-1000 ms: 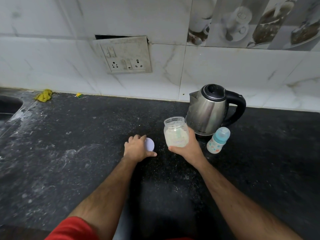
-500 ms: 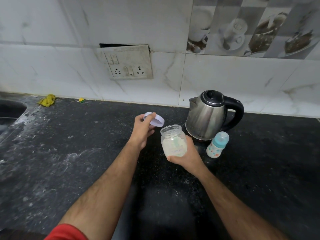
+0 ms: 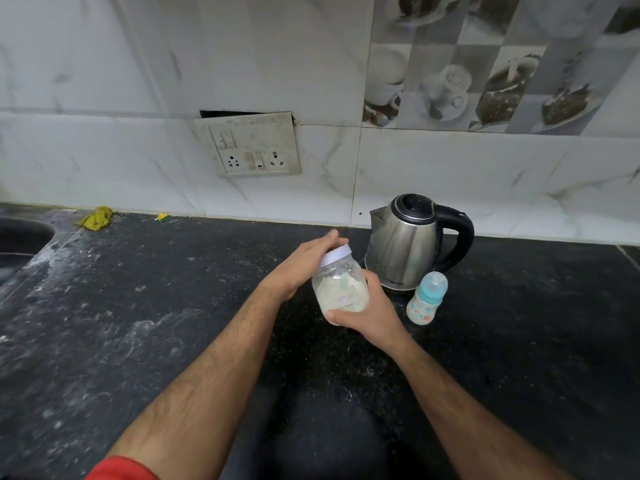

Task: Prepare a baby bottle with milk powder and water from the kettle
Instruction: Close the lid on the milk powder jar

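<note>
While the left hand (image 3: 299, 263) curls its fingers (image 3: 332, 237) over the white lid (image 3: 336, 255), the right hand (image 3: 369, 315) grips the milk powder jar (image 3: 341, 289) from below, tilted above the black bench (image 3: 138, 341). Kettle (image 3: 403, 244): steel, upright, just behind jar. Baby bottle (image 3: 426, 297): capped, standing on bench beside kettle base. Wall socket plate (image 3: 251, 145): above. Yellow cloth (image 3: 97, 218): far left, by wall.
</note>
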### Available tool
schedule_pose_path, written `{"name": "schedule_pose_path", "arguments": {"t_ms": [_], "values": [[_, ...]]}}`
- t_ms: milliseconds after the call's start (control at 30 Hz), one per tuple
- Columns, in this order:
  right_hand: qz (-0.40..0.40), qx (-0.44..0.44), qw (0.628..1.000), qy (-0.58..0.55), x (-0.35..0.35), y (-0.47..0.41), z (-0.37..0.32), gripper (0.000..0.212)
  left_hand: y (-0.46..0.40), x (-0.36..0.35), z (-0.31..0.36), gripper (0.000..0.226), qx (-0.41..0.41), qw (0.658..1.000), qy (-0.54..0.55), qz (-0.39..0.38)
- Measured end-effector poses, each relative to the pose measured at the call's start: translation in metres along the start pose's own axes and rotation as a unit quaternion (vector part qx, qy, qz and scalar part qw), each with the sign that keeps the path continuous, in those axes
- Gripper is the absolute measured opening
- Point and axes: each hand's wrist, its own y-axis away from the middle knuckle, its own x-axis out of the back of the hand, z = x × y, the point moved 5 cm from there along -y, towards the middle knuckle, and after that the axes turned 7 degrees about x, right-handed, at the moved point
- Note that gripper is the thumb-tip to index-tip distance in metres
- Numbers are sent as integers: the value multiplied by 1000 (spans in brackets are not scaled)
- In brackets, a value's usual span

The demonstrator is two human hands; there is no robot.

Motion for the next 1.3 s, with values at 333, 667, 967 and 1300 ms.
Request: {"name": "schedule_pose_path", "arguments": {"t_ms": [333, 667, 967, 1300], "values": [[48, 9, 998, 33, -1, 8, -17, 87, 2, -4, 10, 29, -12, 1000, -20, 1], [-3, -8, 997, -72, 4, 13, -26, 76, 10, -9, 12, 32, -24, 999, 22, 10], [-50, -34, 965, -255, 7, 19, -26, 85, 16, 11, -2, 21, -60, 992, 105, 48], [54, 45, 996, -60, 12, 19, -25, 91, 22, -7, 17, 48, -41, 996, 48, 68]]}}
